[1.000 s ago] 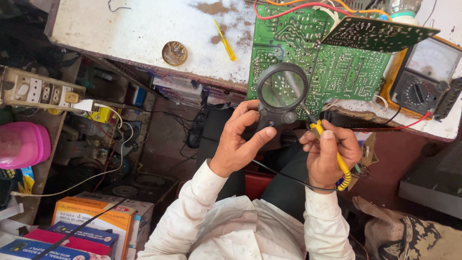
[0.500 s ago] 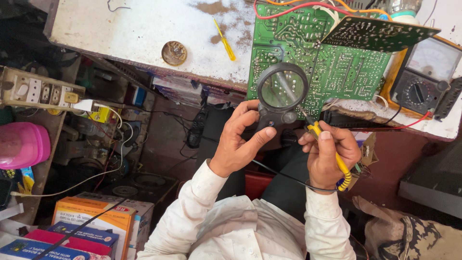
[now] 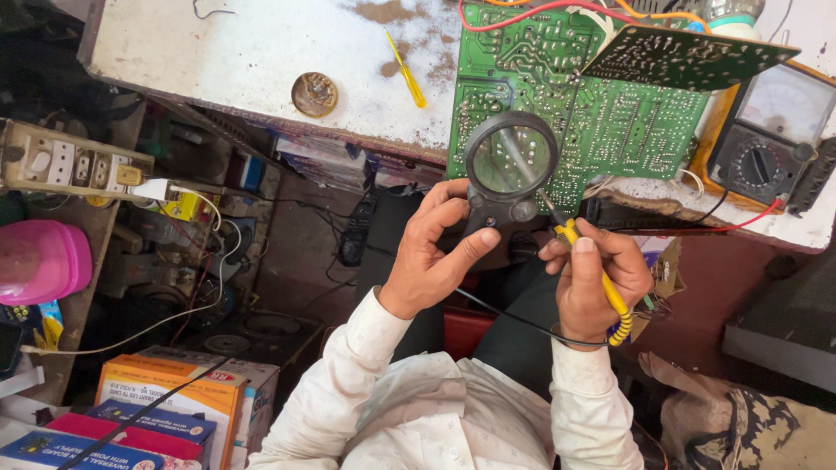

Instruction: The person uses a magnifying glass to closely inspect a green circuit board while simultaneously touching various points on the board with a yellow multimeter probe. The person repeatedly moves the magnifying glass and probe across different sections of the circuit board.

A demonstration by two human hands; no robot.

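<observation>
Leftmost, a pink container [image 3: 39, 261] sits below a socket strip [image 3: 74, 164], with stacked cardboard boxes [image 3: 174, 396] lower down. On the white bench [image 3: 244, 52] lie a round metal tin [image 3: 314, 94] and a small yellow screwdriver [image 3: 407, 77]. The left hand [image 3: 435, 252] pinches the black magnifying glass [image 3: 509, 161] by its handle, lens over the green circuit board [image 3: 575, 113]. The right hand [image 3: 596, 283] has its fingers curled shut around a yellow soldering iron [image 3: 601, 283], tip at the board's edge. Rightmost, 1 analogue multimeter [image 3: 771, 139] rests on the bench.
</observation>
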